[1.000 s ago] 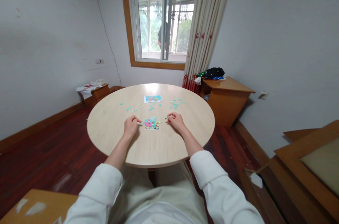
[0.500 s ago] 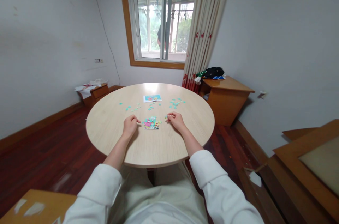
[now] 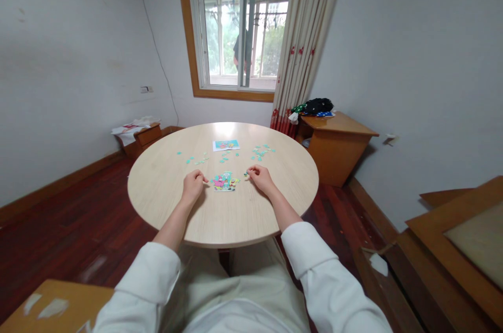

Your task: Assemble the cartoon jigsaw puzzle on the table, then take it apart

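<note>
A partly joined jigsaw puzzle (image 3: 224,182) with colourful cartoon figures lies flat on the round table (image 3: 157,186), between my two hands. To its right, my right hand (image 3: 260,178) pinches a small jigsaw puzzle piece (image 3: 246,175) between thumb and fingertips. My left hand (image 3: 194,185) rests at the puzzle's left side with its fingers curled; whether anything is in them cannot be made out. Several loose teal pieces (image 3: 259,153) lie scattered beyond the hands. Behind them is a picture sheet (image 3: 226,145) with a blue cartoon print.
A wooden cabinet (image 3: 334,147) with dark cloth on top stands at the right behind the table. Papers cover a low wooden box (image 3: 146,137) at the far left. A brown tabletop (image 3: 58,307) is at the lower left. Someone in dark clothes (image 3: 242,52) is outside the window.
The view has shifted very slightly. Both hands stay in nearly the same places, and the puzzle and loose pieces lie as before.
</note>
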Demonstrator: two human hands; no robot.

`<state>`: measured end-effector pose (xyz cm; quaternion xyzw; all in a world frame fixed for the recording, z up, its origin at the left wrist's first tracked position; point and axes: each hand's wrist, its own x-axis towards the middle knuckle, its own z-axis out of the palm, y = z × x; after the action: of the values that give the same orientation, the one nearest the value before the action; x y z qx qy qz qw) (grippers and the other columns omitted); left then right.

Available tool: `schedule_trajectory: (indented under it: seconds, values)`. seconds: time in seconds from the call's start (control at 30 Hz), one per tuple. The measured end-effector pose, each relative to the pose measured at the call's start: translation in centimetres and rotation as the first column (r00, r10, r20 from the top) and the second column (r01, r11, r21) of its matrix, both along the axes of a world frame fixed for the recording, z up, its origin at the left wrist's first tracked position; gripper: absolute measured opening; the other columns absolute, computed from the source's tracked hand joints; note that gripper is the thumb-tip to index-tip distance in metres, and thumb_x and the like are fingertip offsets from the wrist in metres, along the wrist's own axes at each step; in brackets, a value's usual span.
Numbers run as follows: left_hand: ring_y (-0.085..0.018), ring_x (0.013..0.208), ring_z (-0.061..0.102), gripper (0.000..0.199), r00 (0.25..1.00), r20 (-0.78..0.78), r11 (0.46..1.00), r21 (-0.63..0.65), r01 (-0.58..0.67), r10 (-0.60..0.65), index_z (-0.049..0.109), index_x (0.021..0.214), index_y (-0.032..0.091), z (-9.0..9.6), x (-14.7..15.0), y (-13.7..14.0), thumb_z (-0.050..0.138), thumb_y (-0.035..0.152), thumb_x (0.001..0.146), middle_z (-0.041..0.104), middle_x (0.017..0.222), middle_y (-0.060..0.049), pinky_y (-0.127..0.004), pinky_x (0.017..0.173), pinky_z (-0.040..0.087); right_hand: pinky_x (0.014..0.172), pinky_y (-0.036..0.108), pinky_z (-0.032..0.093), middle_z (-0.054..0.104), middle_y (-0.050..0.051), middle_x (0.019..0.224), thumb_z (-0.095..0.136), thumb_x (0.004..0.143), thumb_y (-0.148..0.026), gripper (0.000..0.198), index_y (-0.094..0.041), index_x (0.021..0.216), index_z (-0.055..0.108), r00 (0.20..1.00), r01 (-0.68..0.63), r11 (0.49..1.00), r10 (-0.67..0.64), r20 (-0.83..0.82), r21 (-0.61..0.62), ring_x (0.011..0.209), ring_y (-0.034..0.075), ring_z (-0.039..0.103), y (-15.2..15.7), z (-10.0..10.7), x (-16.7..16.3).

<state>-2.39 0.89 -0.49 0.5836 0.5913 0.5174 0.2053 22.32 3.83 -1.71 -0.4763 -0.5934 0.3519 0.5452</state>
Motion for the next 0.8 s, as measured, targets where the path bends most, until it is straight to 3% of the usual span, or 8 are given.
schedule_trajectory:
  seconds: [0.27, 0.57, 0.8]
  values:
    - [-0.018, 0.063, 0.059, 0.018, 1.000, 0.004, 1.000, -0.011, 0.006, -0.006, 0.051, 0.047, 0.020, 0.07, 0.07, -0.06, 0.038, 0.017, 0.060, 0.063, 0.058, -0.003, -0.029, 0.064, 0.043, 0.066, 0.026, 0.043, 0.059, 0.001, 0.066, 0.056, 0.062, -0.031, 0.012, -0.019, 0.062, 0.057, 0.990, 0.118, 0.988, -0.125, 0.069, 0.096, 0.066, 0.014, 0.051, 0.37, 0.02, 0.39]
    - [-0.017, 0.062, 0.057, 0.017, 1.000, 0.009, 1.000, -0.015, 0.007, -0.006, 0.050, 0.048, 0.020, -0.06, 0.05, 0.06, 0.038, 0.020, 0.058, 0.062, 0.057, -0.003, -0.028, 0.061, 0.041, 0.055, 0.026, 0.046, 0.057, -0.001, 0.062, 0.061, 0.063, -0.032, 0.016, -0.017, 0.067, 0.056, 0.997, 0.043, 0.999, -0.043, -0.058, 0.005, 0.055, 0.011, 0.052, 0.61, -0.43, 0.32]
    - [-0.017, 0.061, 0.057, 0.016, 1.000, 0.010, 0.999, -0.032, 0.008, -0.008, 0.051, 0.049, 0.020, -0.44, -0.06, 0.49, 0.038, 0.019, 0.058, 0.062, 0.058, -0.003, -0.026, 0.059, 0.041, 0.061, 0.029, 0.054, 0.065, 0.001, 0.067, 0.069, 0.061, -0.024, 0.014, -0.015, 0.072, 0.066, 0.985, -0.012, 0.999, 0.003, -0.171, -0.050, 0.060, 0.012, 0.060, 0.35, -0.39, 0.32]
